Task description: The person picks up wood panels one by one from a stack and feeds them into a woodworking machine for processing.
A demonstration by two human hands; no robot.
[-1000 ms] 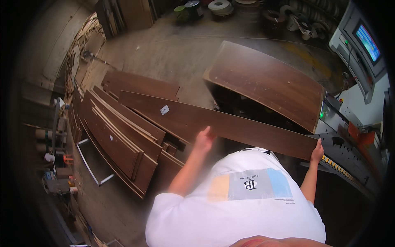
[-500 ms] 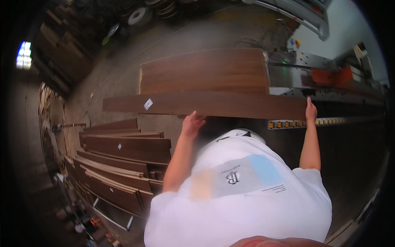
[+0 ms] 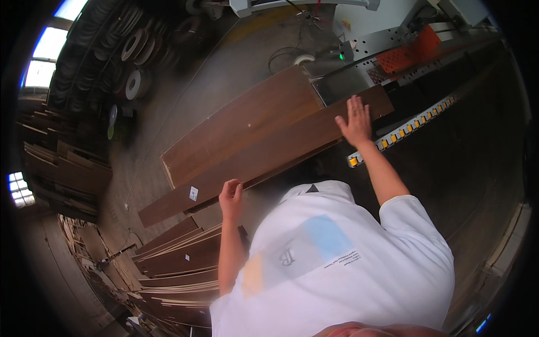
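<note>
A long narrow dark-brown board (image 3: 269,154) lies slantwise in front of me, with a white label (image 3: 193,193) near its left end. Along its far side is a wider brown panel (image 3: 241,126). My left hand (image 3: 229,196) is at the narrow board's near edge, its fingers curled against it; the underside of that grip is hidden. Toward the right end, my right hand (image 3: 356,123) rests flat on the board's top face, fingers stretched out and holding nothing.
A machine with an orange guard (image 3: 410,50) stands at the far right. Beside my right forearm runs a rail with yellow rollers (image 3: 401,133). Stacked brown boards (image 3: 185,255) lie at lower left, and coiled rolls (image 3: 135,84) stand at the far left.
My right hand has gone from gripping the board's right end to lying flat on top. The left hand's fingers have curled in. The whole view has turned, so the boards now slant.
</note>
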